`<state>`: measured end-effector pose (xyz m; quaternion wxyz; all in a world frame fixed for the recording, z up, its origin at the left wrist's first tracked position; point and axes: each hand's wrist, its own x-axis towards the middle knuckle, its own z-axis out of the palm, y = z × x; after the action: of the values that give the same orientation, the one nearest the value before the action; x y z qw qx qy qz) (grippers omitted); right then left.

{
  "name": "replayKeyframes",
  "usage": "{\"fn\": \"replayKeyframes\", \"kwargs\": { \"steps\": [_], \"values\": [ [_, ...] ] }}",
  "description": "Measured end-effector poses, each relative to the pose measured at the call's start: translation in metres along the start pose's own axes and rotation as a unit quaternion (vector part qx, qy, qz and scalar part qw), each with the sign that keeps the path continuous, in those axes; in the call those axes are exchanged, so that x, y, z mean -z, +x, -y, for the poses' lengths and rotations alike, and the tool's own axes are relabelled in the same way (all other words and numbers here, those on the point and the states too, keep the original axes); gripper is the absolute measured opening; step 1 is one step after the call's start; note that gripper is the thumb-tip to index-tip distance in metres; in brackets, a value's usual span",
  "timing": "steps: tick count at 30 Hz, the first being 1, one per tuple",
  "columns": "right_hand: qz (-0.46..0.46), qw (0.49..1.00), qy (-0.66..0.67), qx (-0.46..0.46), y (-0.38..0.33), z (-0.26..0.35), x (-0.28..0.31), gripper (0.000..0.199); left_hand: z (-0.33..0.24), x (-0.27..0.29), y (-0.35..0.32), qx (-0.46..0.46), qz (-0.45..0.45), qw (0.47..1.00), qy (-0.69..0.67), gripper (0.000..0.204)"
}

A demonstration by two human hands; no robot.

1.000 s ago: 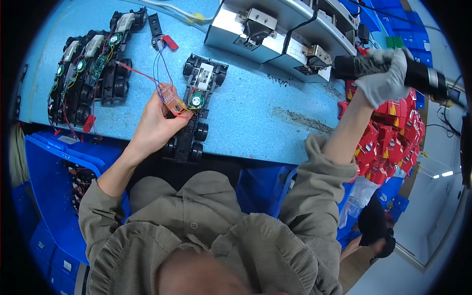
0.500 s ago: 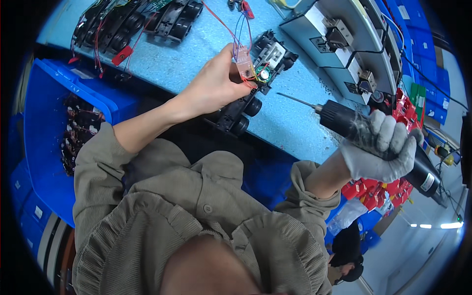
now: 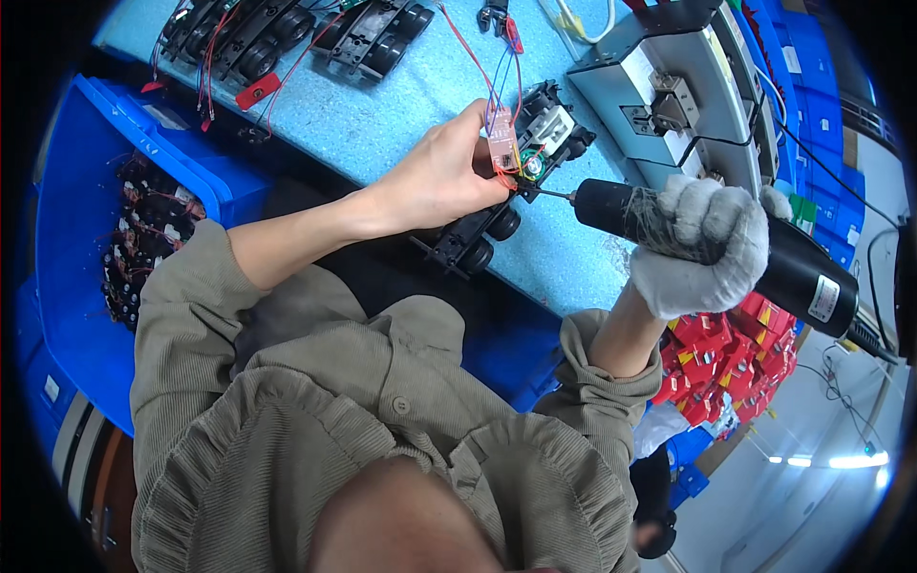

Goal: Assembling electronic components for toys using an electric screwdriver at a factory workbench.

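The right hand (image 3: 709,248) partly hides the power screwdriver (image 3: 604,208); upper-left chassis (image 3: 371,40) are cut off.

In our left hand (image 3: 432,181) we pinch a board (image 3: 503,143) by a chassis (image 3: 471,229); our right hand (image 3: 705,244) grips a driver (image 3: 607,207), its bit (image 3: 554,195) at the chassis.

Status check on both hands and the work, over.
Left-hand grip: circuit board, at black chassis. Right-hand grip, gloved: power screwdriver, bit at chassis, contact unclear. Wires close to tip.
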<state>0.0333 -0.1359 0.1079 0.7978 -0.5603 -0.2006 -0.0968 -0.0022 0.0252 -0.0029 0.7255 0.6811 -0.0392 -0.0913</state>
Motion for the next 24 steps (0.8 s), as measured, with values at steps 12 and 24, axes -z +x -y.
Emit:
{"fn": "replayKeyframes", "kwargs": {
  "steps": [12,24],
  "values": [
    [0.040,0.972,-0.207,0.099,-0.006,-0.019,-0.024,0.021,0.004,-0.017,-0.006,-0.027,-0.081,0.995,-0.041,0.035],
    [-0.207,0.948,-0.163,0.181,0.012,0.090,0.102,0.007,-0.033,0.001,-0.010,-0.246,-0.144,0.909,0.303,0.039]
  ]
}}
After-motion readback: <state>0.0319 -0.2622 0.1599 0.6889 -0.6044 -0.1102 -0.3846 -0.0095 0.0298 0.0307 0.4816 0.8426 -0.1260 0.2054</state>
